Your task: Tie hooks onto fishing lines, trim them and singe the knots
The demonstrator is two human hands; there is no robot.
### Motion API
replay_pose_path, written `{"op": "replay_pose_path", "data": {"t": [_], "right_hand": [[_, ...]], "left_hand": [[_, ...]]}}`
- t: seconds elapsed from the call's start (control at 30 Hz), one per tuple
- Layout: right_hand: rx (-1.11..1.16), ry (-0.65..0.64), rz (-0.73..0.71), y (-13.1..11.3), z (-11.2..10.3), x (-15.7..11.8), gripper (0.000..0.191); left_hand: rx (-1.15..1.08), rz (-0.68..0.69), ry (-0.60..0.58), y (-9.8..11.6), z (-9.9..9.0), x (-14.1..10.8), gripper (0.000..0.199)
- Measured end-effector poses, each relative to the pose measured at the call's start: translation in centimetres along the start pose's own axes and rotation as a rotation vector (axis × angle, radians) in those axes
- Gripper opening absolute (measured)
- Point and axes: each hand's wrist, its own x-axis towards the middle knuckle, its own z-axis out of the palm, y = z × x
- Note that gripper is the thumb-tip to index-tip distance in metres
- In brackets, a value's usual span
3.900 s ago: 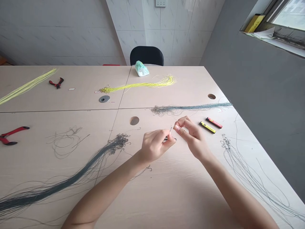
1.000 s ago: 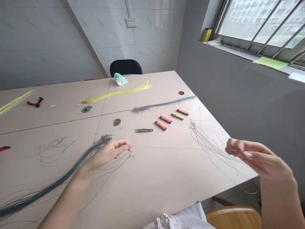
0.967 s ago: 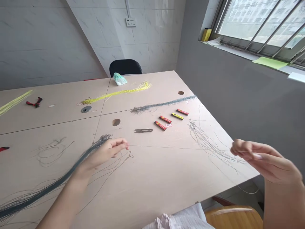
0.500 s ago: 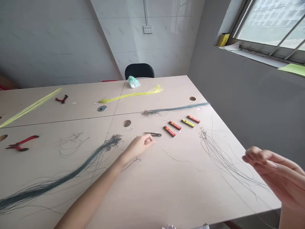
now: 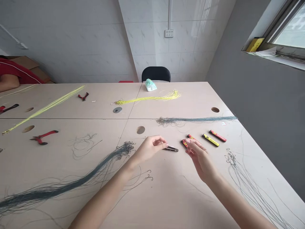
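Observation:
My left hand hovers over the middle of the table with thumb and fingertips pinched. Anything thin in that pinch is too fine to make out. Just beyond its fingertips lies a small dark pair of thread snips; whether the fingers touch it I cannot tell. My right hand faces it, thumb and fingers also pinched, hiding part of two red boxes. Nearby are loose hooks on fine lines, a dark green hooked-line bundle at left, and a looser hook bundle at right.
A yellow box and another red box lie behind my right hand. Red-handled pliers, yellow line bundles and a plastic bag sit farther off. A person in a red sleeve is at far left.
My right hand has moved left from the table's right edge to close beside my left hand. The view has shifted left, bringing the person's sleeve into sight.

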Motion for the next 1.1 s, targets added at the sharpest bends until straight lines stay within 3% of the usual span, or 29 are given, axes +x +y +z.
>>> {"op": "replay_pose_path", "data": {"t": [0.17,0.37,0.7,1.1], "right_hand": [[0.11,0.03,-0.015,2.6,4.1,1.9,0.023],[0.099,0.036,-0.067,4.8,4.6,2.2,0.024],[0.044,0.031,-0.154,5.6,4.5,2.0,0.019],[-0.087,-0.003,-0.357,5.9,4.5,1.9,0.015]], "left_hand": [[-0.477,-0.116,0.181,-0.9,2.1,0.0,0.032],[-0.74,-0.117,0.243,-2.7,4.3,0.2,0.026],[-0.831,-0.165,0.318,-2.8,4.8,0.4,0.026],[-0.753,-0.063,0.378,-2.0,4.3,0.0,0.029]]}}
